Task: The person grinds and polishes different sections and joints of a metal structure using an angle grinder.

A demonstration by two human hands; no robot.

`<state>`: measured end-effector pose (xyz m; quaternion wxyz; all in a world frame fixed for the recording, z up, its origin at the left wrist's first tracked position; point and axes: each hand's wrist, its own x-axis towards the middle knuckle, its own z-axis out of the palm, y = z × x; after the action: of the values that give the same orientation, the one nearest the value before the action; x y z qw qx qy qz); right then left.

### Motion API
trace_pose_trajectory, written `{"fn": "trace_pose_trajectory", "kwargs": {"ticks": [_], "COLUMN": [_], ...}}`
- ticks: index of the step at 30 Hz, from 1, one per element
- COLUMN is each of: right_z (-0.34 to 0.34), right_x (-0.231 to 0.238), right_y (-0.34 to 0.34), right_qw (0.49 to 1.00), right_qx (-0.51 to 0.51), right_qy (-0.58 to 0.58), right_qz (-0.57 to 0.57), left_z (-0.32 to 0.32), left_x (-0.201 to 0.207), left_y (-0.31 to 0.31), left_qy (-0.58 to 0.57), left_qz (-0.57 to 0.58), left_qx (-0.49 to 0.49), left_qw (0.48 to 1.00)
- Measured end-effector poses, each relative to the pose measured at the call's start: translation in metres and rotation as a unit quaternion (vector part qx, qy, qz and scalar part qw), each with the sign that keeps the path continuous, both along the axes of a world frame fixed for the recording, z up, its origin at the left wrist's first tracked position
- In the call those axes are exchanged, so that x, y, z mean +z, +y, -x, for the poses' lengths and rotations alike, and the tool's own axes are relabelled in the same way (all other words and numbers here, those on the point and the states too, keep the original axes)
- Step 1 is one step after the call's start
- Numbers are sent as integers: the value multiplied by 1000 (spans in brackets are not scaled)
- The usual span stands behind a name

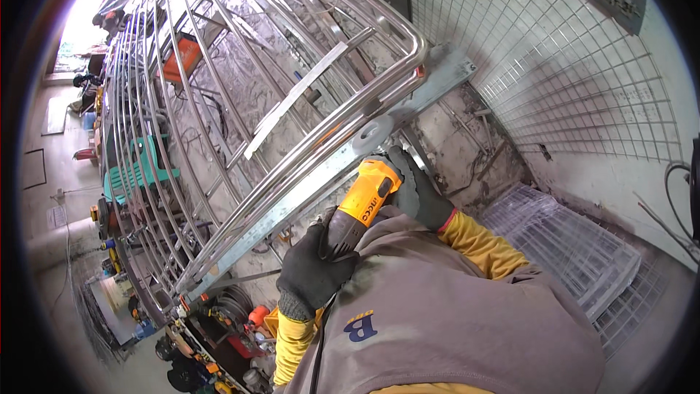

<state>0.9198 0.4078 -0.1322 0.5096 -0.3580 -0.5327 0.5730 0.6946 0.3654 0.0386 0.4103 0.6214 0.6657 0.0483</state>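
A yellow and grey angle grinder (370,191) is held close in front of my body. My left hand (315,268), in a dark glove, is wrapped round its grey rear end. At the grinder's head my right hand (419,191), gloved too, is closed, partly hidden behind the yellow housing. A pale round disc (372,136) on the tool sits against or just over a flat steel beam (415,106); I cannot tell whether it touches. Beyond the disc, a frame of shiny bent metal tubes (321,136) rests along the beam.
A flat metal strip (295,100) lies across the tubes. An orange box (181,57) and a green plastic chair (138,169) show beyond the bars. Wrapped panels (565,241) lie at right, below a wire-mesh wall (561,66). Several tools and a red can (258,315) crowd the lower left.
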Motion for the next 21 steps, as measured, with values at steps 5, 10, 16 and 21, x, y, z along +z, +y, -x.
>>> {"fn": "trace_pose_trajectory", "kwargs": {"ticks": [5,10,16,21], "right_z": [8,14,13,-7], "right_x": [14,-17,-86,-79], "right_y": [1,9,0,-3], "right_qw": [951,886,988,986], "right_qx": [9,1,-137,-94], "right_qy": [192,335,-39,-140], "right_qz": [240,321,-53,-18], "left_z": [-7,-14,-24,-13], "left_x": [13,13,-13,-37], "left_y": [10,12,7,-4], "left_qy": [9,50,63,70], "left_qz": [26,40,-51,-30], "left_qx": [4,-11,-38,-52], "left_qw": [1000,998,996,996]}}
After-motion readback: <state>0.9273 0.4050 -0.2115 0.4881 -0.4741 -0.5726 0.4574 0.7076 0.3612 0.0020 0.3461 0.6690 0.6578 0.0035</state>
